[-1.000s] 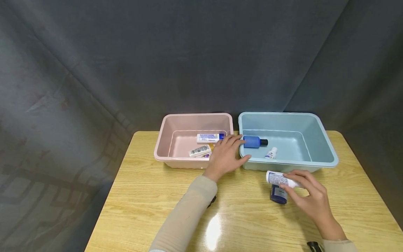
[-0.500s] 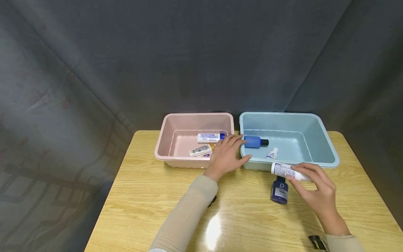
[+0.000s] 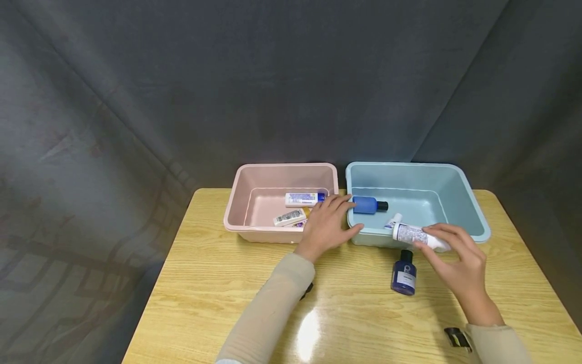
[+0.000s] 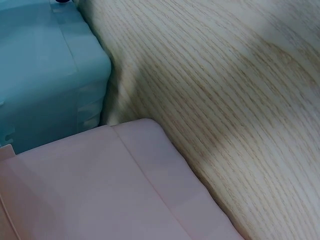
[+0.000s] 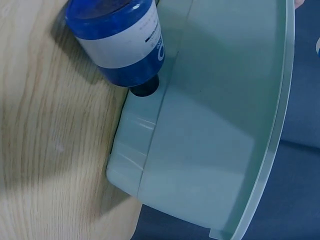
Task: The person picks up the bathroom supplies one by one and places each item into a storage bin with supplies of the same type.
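My right hand (image 3: 461, 265) pinches a white bottle (image 3: 411, 234) with a printed label between thumb and fingers, held sideways over the front rim of the light blue bin (image 3: 470, 236). My left hand (image 3: 325, 227) has its fingers spread, at the neighbouring rims of the pink bin (image 3: 254, 230) and the blue bin. A dark blue bottle (image 3: 403, 278) with a black cap lies on the table below the white bottle; the right wrist view shows this bottle (image 5: 120, 52) beside the bin's outer wall. Inside the blue bin are a blue bottle (image 3: 364, 205) and a small white tube (image 3: 393, 221), partly hidden.
The pink bin holds a white tube (image 3: 300, 199) with a blue cap, a white bottle (image 3: 289, 218) with a yellow cap and a partly hidden purple-marked item (image 3: 299, 224). Both bins stand on a wooden table (image 3: 204, 283), before a dark grey curtain (image 3: 291, 81).
My right hand has lifted the white bottle away from me and slightly right, from above the dark blue bottle to the blue bin's front rim. The left hand stays where it was.
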`<action>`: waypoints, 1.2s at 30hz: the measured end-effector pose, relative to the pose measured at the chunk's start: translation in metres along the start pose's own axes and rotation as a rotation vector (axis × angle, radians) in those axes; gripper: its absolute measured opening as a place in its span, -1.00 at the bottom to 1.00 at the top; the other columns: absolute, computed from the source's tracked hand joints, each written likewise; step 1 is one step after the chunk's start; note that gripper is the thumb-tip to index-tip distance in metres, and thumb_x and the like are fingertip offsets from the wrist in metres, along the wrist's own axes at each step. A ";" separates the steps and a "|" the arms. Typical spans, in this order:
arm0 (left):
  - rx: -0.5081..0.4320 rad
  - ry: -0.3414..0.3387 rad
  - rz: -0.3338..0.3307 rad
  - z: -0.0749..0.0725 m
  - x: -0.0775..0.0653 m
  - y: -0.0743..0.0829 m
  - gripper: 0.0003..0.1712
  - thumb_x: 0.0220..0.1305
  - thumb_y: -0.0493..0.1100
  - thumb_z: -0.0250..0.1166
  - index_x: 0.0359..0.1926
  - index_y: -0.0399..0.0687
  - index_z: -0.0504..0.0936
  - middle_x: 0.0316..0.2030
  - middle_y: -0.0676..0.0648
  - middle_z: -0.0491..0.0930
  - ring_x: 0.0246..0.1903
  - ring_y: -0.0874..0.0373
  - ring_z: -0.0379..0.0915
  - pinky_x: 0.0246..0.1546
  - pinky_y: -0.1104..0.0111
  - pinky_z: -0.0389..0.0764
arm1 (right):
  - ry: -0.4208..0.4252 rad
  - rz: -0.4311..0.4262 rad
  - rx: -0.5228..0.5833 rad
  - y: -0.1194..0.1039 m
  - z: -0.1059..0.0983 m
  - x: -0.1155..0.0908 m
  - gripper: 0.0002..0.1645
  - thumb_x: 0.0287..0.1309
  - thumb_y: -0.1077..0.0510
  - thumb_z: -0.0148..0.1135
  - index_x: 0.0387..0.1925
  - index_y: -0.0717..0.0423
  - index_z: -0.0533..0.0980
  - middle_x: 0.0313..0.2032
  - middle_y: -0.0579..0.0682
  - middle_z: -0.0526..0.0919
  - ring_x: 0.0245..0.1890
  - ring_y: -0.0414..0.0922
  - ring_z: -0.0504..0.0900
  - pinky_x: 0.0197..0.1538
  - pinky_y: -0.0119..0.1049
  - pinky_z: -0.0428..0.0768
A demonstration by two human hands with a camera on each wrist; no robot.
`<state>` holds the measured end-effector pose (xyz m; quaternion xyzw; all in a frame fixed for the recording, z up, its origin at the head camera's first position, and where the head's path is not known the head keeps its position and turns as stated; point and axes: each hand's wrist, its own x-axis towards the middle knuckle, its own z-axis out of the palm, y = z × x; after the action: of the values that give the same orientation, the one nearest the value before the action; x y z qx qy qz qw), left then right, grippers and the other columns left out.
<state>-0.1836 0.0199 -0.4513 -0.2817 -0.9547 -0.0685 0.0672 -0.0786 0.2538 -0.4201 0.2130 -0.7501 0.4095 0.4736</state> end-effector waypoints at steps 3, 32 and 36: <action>-0.003 0.001 -0.001 0.000 0.000 0.000 -0.24 0.30 0.52 -0.07 0.37 0.33 0.40 0.45 0.18 0.20 0.43 0.13 0.07 0.32 0.10 0.32 | -0.006 0.019 -0.023 -0.001 0.001 0.003 -0.22 0.14 -0.23 0.35 -0.43 0.56 0.59 -0.42 0.43 0.58 -0.06 -0.41 0.56 0.11 -0.55 0.47; 0.013 0.001 0.003 -0.001 -0.001 0.000 -0.23 0.30 0.52 -0.10 0.37 0.30 0.41 0.45 0.17 0.21 0.42 0.12 0.09 0.32 0.12 0.32 | -0.106 0.298 -0.204 0.041 -0.001 0.001 -0.52 -0.33 0.50 0.56 -0.19 0.40 0.67 -0.23 0.28 0.62 -0.04 -0.58 0.43 0.09 -0.66 0.36; 0.008 0.000 0.004 -0.001 -0.001 0.000 -0.23 0.31 0.52 -0.10 0.37 0.30 0.41 0.45 0.17 0.21 0.42 0.11 0.10 0.33 0.12 0.31 | -0.109 0.331 -0.225 0.044 0.000 0.001 -0.50 -0.35 0.53 0.56 -0.19 0.39 0.67 -0.23 0.24 0.63 -0.06 -0.62 0.40 0.07 -0.69 0.34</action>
<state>-0.1830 0.0193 -0.4506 -0.2833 -0.9544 -0.0647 0.0682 -0.1098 0.2795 -0.4377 0.0542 -0.8404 0.3832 0.3795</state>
